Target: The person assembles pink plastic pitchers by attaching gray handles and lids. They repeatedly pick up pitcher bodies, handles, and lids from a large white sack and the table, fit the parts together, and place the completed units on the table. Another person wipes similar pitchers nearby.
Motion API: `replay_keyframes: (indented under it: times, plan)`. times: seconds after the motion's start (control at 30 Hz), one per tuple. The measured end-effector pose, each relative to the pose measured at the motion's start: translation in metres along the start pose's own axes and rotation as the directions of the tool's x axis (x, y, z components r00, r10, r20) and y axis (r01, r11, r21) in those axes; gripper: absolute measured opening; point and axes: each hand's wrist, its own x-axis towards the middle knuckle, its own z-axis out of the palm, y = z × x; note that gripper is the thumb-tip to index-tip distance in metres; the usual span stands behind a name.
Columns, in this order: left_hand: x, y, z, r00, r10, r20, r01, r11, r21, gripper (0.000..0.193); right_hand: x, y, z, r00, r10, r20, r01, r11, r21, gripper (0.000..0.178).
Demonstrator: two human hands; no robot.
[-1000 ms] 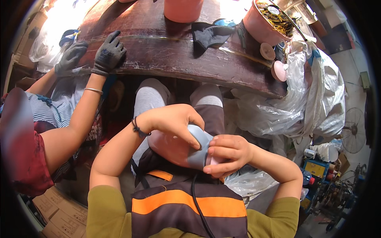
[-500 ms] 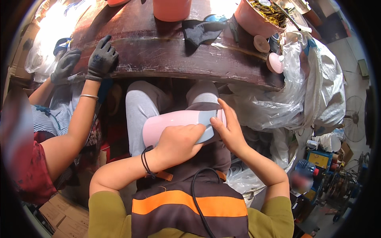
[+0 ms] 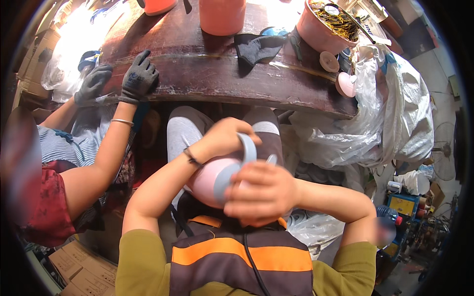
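A pink thermos jug (image 3: pixel 205 183) with a grey collar and a grey handle (image 3: pixel 248 148) lies tilted across my lap, its top end toward the right. My left hand (image 3: pixel 228 136) grips it at the handle, its fingers partly hidden behind the grey loop. My right hand (image 3: pixel 261 191), slightly blurred, is curled over the jug's top end and covers the lid.
Ahead stands a dark wooden table (image 3: pixel 197 81) with a pink container (image 3: pixel 222 17), a dark cloth (image 3: pixel 257 48) and a pink tub (image 3: pixel 323 29) of yellow-black pieces. Plastic sacks (image 3: pixel 340 128) hang at right. A co-worker's gloved hands (image 3: pixel 139 79) rest near the table's left edge.
The jug has turned, its top now nearer me and its handle facing up. My left hand has moved forward to the handle; my right hand has come back over the lid.
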Motion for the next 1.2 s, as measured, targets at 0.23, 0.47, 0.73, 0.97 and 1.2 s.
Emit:
replay_keyframes:
  times: [0.23,0.47,0.73,0.97,1.2]
  plan:
    - [-0.064,0.044,0.057,0.917,0.264,-0.299,-0.066,0.84,0.538,0.031,-0.069,0.057,0.007,0.162,0.974,-0.158,-0.926,0.206,0.317,0.046]
    - [-0.04,0.041,-0.045,0.998,0.047,-0.035,-0.046,0.999,0.026,0.032,-0.04,0.034,-0.058,0.534,0.812,0.237,-0.839,0.475,0.265,0.072]
    - [-0.038,0.013,-0.041,0.92,0.044,0.39,0.089,0.945,-0.316,0.024,-0.006,-0.014,-0.033,0.949,0.1,0.298,-0.123,0.991,0.06,0.065]
    - [-0.094,0.075,-0.011,0.969,-0.144,-0.2,0.163,0.983,0.082,0.034,-0.033,0.007,-0.016,0.849,0.524,0.071,-0.528,0.847,0.057,0.063]
    - [-0.089,0.084,-0.016,0.929,-0.345,0.135,0.365,0.792,-0.49,0.023,-0.018,0.051,-0.021,0.566,0.811,0.145,-0.811,0.518,0.272,0.06]
